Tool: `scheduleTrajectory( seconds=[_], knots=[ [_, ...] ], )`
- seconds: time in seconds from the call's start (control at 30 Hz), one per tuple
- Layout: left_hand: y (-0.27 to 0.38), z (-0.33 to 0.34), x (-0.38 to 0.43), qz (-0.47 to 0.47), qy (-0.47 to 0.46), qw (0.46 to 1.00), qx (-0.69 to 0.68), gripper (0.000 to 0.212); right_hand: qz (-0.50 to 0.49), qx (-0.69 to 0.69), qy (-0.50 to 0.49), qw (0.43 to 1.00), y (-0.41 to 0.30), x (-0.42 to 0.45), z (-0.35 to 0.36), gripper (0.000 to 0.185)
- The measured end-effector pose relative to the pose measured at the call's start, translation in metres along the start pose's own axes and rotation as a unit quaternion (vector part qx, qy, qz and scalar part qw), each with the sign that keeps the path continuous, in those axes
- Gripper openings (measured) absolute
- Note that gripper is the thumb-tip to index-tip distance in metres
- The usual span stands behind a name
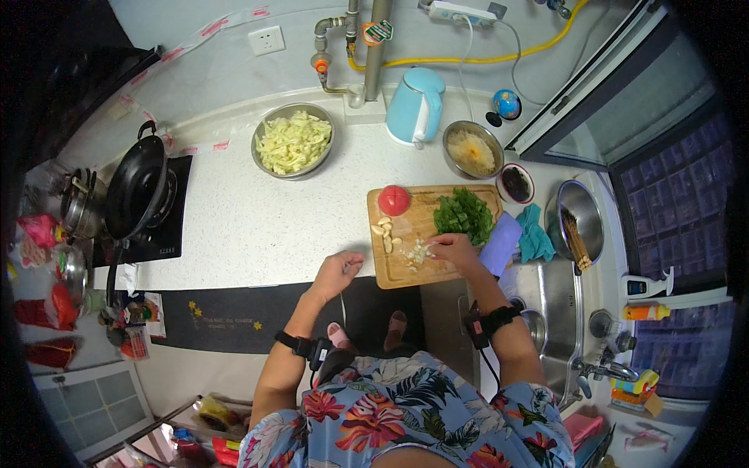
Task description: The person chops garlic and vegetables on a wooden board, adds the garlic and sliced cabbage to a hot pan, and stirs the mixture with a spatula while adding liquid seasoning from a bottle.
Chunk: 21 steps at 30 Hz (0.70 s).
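Observation:
On the wooden cutting board (418,278), my right hand (455,251) has its fingertips at a small heap of chopped garlic (418,253). Whether a bit of garlic is pinched in them cannot be told. My left hand (339,272) hovers just left of the board, by the counter's front edge, with nothing in it and its thumb apart from the fingers. Several peeled garlic cloves (386,233) lie on the board's left side, below a scored red tomato (394,200). Cut green leaves (464,216) are piled at the right, beside a flat purple object (501,243) at the board's edge.
A metal bowl of shredded cabbage (294,140), a blue kettle (415,105), a bowl of soaked noodles (471,152) and a small bowl of dark food (515,183) stand behind. Rightward are a teal cloth (535,234), a steel basin (591,228) and the sink (559,310). A wok (137,187) sits left.

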<state>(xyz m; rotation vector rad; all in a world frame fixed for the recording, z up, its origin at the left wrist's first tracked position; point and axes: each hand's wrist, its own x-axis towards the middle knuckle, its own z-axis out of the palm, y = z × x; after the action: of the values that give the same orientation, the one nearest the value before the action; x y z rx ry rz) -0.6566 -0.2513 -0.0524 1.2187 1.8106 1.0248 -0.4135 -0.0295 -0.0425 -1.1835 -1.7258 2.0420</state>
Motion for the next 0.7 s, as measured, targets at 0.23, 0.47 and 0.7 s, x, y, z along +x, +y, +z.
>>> scheduleTrajectory(
  seconds=[0.23, 0.47, 0.7],
  knots=[
    [0.002, -0.02, -0.001, -0.001, 0.002, 1.0, -0.006, 0.021, 0.064, 0.091, 0.009, 0.994, -0.032, -0.016, 0.002, 0.024],
    [-0.007, -0.045, -0.008, 0.026, 0.012, 0.999, -0.018, 0.023, 0.078, 0.106, 0.015, 0.991, -0.066, -0.025, 0.02, 0.022],
    [-0.008, -0.112, -0.023, 0.049, 0.031, 0.998, 0.038, 0.021, 0.059, 0.107, -0.071, 0.99, -0.139, -0.019, 0.105, 0.024]
  ],
)
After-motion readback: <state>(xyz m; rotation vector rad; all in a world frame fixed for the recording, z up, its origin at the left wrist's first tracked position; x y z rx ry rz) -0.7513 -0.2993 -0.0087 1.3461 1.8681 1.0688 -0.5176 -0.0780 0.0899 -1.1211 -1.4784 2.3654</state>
